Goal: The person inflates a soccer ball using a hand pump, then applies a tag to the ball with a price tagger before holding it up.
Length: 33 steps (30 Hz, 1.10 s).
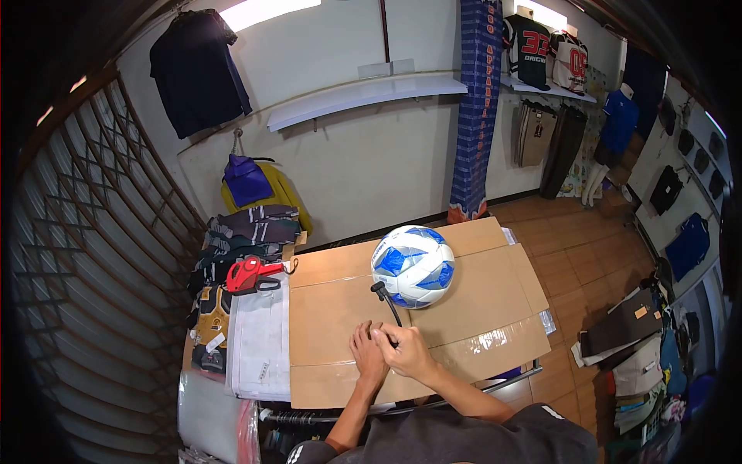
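Observation:
A white and blue soccer ball (413, 267) rests on the flattened cardboard (332, 309) over the table. Just below its left side is the black head of a thin black hose (395, 309), which runs down to my hands. My right hand (406, 353) is closed around the lower end of the hose. Beside it, touching or nearly touching, my left hand (369, 350) has its fingers partly spread near the cardboard; whether it holds anything is hidden.
A red label gun (253, 275) lies on white packages (261, 340) at the left, beside folded clothes (251, 232). A metal rail (495, 380) runs along the near edge. Clothing piles (630, 340) stand at right, and a blue-wrapped pillar (475, 108) behind.

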Each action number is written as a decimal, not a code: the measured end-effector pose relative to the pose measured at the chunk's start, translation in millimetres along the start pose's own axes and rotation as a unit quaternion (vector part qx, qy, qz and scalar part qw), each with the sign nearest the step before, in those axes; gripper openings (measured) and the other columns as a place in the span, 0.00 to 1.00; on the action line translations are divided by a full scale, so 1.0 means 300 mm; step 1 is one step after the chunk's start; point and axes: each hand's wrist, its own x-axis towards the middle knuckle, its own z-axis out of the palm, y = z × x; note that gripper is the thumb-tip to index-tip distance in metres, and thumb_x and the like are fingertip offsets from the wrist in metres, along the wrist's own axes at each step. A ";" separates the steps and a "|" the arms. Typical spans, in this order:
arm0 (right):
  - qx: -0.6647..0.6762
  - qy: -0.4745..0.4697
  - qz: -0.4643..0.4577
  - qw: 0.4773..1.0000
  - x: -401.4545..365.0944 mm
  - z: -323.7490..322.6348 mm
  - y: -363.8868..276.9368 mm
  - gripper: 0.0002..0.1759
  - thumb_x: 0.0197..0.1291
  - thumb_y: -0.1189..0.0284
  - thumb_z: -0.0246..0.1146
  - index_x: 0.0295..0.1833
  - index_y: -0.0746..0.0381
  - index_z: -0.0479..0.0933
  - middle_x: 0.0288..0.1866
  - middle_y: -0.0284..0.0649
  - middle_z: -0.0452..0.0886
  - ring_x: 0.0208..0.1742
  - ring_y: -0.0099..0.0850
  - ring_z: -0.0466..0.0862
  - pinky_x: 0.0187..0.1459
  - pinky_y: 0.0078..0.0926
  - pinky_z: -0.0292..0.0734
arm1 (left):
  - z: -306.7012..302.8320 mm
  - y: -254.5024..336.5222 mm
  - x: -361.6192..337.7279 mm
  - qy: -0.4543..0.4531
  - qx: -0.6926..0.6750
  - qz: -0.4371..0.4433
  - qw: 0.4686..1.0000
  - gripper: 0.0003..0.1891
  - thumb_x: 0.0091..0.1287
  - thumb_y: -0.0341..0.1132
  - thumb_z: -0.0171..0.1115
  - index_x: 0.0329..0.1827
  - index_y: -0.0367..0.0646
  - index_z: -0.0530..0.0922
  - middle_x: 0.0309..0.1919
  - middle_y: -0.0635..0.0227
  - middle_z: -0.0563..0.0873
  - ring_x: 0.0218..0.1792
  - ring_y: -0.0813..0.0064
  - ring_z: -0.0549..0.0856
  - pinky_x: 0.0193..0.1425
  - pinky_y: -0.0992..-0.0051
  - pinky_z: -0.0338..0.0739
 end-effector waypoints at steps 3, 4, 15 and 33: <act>-0.020 0.002 0.008 1.000 -0.030 0.011 0.023 0.15 0.76 0.73 0.65 0.35 0.70 0.78 0.22 0.51 0.71 0.21 0.28 0.65 0.25 0.35 0.67 | 0.008 -0.019 -0.002 0.007 -0.012 0.009 1.000 0.29 0.73 0.46 0.63 0.76 0.49 0.75 0.78 0.53 0.71 0.83 0.48 0.63 0.85 0.41 0.50; -0.034 0.000 0.005 0.999 -0.036 0.012 0.025 0.15 0.76 0.73 0.65 0.35 0.70 0.78 0.22 0.51 0.71 0.21 0.29 0.65 0.25 0.35 0.67 | 0.008 -0.024 -0.001 0.012 -0.009 0.013 1.000 0.29 0.73 0.46 0.63 0.76 0.49 0.75 0.77 0.53 0.71 0.82 0.48 0.63 0.85 0.41 0.50; -0.031 -0.065 -0.064 0.995 -0.018 -0.164 -0.357 0.15 0.73 0.64 0.71 0.39 0.66 0.83 0.23 0.52 0.79 0.21 0.47 0.80 0.26 0.40 0.74 | -0.011 0.012 -0.004 0.038 -0.011 0.032 0.999 0.30 0.71 0.46 0.67 0.75 0.49 0.77 0.76 0.54 0.73 0.81 0.48 0.64 0.83 0.41 0.54; -0.047 0.001 -0.012 0.999 -0.042 0.014 0.041 0.16 0.76 0.69 0.67 0.36 0.70 0.80 0.24 0.55 0.74 0.19 0.40 0.68 0.25 0.39 0.69 | 0.010 -0.013 -0.002 0.047 0.025 0.032 0.998 0.27 0.73 0.43 0.65 0.73 0.45 0.80 0.73 0.53 0.75 0.79 0.51 0.68 0.82 0.46 0.56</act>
